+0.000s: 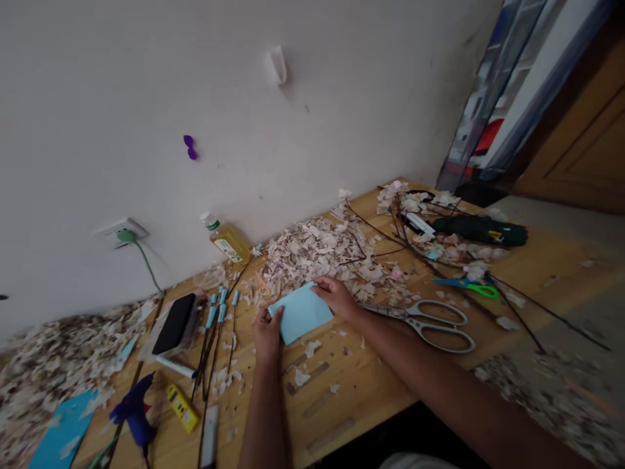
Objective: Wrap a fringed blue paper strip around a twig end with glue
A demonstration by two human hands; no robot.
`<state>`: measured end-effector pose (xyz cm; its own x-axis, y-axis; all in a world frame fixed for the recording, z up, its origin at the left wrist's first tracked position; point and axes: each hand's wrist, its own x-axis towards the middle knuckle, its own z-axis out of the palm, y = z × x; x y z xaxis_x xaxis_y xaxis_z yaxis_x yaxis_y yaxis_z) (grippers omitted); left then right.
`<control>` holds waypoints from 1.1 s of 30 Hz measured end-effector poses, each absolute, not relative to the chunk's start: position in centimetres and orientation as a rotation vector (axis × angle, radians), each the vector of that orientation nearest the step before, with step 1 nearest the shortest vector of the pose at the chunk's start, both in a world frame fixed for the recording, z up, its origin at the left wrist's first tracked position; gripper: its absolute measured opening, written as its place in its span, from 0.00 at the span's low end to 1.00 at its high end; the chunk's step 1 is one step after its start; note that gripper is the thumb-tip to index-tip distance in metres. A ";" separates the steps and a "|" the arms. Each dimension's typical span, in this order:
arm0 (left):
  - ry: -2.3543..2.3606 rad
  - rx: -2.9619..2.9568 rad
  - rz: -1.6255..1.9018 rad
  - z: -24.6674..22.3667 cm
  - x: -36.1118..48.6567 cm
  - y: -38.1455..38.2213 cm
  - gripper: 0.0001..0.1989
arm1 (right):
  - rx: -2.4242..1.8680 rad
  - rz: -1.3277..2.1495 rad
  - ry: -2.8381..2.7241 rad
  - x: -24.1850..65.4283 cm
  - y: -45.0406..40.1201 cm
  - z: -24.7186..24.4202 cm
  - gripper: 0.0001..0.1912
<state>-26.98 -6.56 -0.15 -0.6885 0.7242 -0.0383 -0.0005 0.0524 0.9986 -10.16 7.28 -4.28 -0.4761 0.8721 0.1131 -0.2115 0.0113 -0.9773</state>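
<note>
A light blue sheet of paper [303, 316] is held a little above the wooden table, tilted. My left hand [267, 331] grips its left edge, thumb on top and fingers behind. At the upper right corner my right hand [334, 296] pinches the sheet. Close by my right forearm lie large grey-handled scissors [415, 316], partly covered by the arm. Beyond the sheet spreads a heap of pale petal-like scraps [317, 251]. Left of my left hand are thin dark sticks [209, 352] with several pieces wrapped in blue at their ends [222, 306].
A blue glue gun [134, 410], yellow utility knife [181, 408], white pen [176, 367] and black phone [174, 324] lie left. A bottle of yellow liquid [225, 240] stands by the wall. Blossom branches [407, 241], blue-green scissors [466, 286] and a dark umbrella [481, 230] lie right.
</note>
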 end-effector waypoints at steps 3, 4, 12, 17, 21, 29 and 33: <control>1.760 0.724 1.682 -0.2 -26.9 -6.6 0.29 | -0.712 1.590 -1.443 -10.0 7.3 -4.1 0.18; 1.752 0.727 1.677 -0.2 -26.9 -6.6 0.29 | -0.707 1.590 -1.447 -9.9 7.3 -4.0 0.18; 1.764 0.733 1.635 -0.6 -27.2 -6.9 0.25 | -0.700 1.595 -1.460 -9.9 7.1 -3.5 0.19; 1.768 0.731 1.648 -0.5 -27.0 -6.9 0.24 | -0.710 1.566 -1.468 -10.0 7.0 -3.5 0.17; 1.773 0.746 1.651 -0.1 -26.8 -6.9 0.24 | -0.708 1.552 -1.474 -9.9 6.8 -3.3 0.17; 1.832 0.770 1.670 0.0 -26.7 -6.9 0.22 | -0.715 1.516 -1.477 -9.9 6.6 -3.2 0.16; 1.853 0.779 1.692 -0.5 -26.9 -6.7 0.21 | -0.720 1.498 -1.480 -9.9 6.5 -3.2 0.16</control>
